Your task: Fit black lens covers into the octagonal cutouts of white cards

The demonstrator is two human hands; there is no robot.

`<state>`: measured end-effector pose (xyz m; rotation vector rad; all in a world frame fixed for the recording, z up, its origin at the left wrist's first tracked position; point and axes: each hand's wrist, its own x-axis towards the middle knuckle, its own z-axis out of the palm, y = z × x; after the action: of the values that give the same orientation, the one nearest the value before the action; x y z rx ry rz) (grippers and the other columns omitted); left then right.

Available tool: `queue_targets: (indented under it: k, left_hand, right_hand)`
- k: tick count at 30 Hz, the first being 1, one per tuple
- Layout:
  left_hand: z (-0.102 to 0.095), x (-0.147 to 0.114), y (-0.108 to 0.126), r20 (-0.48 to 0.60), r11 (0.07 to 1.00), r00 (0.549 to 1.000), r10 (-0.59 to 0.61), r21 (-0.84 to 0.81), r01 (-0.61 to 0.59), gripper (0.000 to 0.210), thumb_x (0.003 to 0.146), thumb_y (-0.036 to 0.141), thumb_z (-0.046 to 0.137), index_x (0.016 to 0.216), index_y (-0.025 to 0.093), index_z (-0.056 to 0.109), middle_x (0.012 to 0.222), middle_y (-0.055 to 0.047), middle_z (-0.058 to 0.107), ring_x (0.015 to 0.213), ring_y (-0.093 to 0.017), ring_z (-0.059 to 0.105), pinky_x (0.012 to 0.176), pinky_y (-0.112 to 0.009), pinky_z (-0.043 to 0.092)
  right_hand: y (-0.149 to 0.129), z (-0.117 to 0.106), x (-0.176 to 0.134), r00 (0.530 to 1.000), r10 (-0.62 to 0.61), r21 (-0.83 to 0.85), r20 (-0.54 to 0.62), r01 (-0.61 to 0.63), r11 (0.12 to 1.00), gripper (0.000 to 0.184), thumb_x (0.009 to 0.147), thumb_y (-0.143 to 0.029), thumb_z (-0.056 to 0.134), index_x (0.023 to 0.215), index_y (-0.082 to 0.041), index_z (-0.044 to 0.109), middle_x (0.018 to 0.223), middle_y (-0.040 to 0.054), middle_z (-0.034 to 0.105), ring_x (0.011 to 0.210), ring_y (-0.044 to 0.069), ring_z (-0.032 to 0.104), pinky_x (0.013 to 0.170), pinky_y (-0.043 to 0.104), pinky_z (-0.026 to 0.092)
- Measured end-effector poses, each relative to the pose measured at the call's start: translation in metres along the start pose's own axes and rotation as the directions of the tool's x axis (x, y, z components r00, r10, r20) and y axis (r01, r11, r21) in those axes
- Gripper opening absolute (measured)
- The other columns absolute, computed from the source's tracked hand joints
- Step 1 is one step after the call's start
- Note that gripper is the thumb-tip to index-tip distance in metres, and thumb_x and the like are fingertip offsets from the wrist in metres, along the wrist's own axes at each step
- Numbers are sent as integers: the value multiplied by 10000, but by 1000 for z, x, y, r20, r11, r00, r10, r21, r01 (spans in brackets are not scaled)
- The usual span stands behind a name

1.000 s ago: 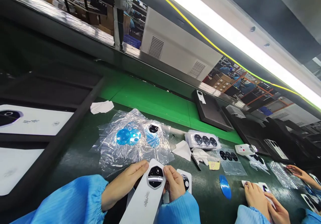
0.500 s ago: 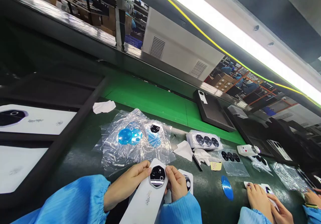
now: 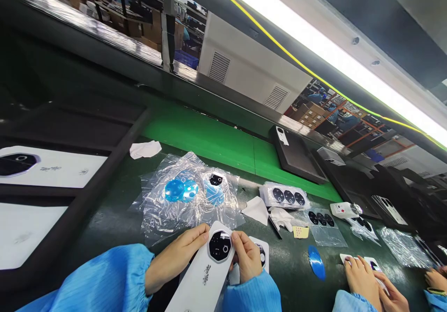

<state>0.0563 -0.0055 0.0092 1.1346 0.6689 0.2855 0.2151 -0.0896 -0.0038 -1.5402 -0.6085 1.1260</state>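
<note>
A white phone back cover [image 3: 209, 271] with a dark octagonal camera window and black printed characters is held tilted at the bottom centre. My left hand [image 3: 181, 252] grips its upper left edge, thumb on the front. At the upper right corner, my right hand [image 3: 246, 255] pinches the same cover. Partly hidden behind my right hand lies another white cover [image 3: 264, 252]. Just beyond my hands are clear plastic bags [image 3: 157, 209] with blue round films [image 3: 174, 190] on top.
A black tray [image 3: 87, 200] with white covers stands at left. White cloths [image 3: 256, 209], a pack of black lens pieces [image 3: 284, 195], a yellow label [image 3: 301, 232] and a blue film [image 3: 316, 261] lie to the right. Another person's hands [image 3: 363, 279] work at lower right.
The cover in my hands has tilted slightly, so the glare has left its camera window and the printed characters look darker. The green belt's seam has shifted left.
</note>
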Motion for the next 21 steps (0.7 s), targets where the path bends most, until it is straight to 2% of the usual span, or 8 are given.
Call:
queue_targets:
  k: [8, 13, 21]
  left_hand:
    - [0, 0, 1, 15, 1000, 1000, 14, 6, -15, 539, 740, 733, 510, 829, 202, 488, 771, 14, 524, 743, -179, 484, 687, -290, 389]
    - [3, 3, -2, 88, 997, 996, 32, -66, -26, 614, 687, 778, 545, 879, 201, 454, 779, -5, 591, 704, -178, 542, 630, -282, 398]
    - [3, -1, -2, 197, 989, 975, 100, -123, -77, 467, 710, 542, 685, 926, 207, 440, 866, -3, 589, 835, -191, 578, 727, -288, 431]
  right_hand:
    - [0, -1, -1, 999, -49, -46, -14, 49, 998, 385, 741, -599, 661, 719, -215, 638, 495, -23, 464, 392, 109, 405, 390, 253, 318]
    - [0, 1, -2, 998, -58, -51, -16, 57, 997, 423, 715, -630, 671, 713, -209, 631, 488, -34, 442, 388, 98, 397, 383, 239, 312]
    - [-3, 2, -4, 996, -65, -50, -63, 62, 997, 491, 653, -674, 697, 704, -190, 633, 501, -58, 397, 406, 76, 363, 379, 213, 301]
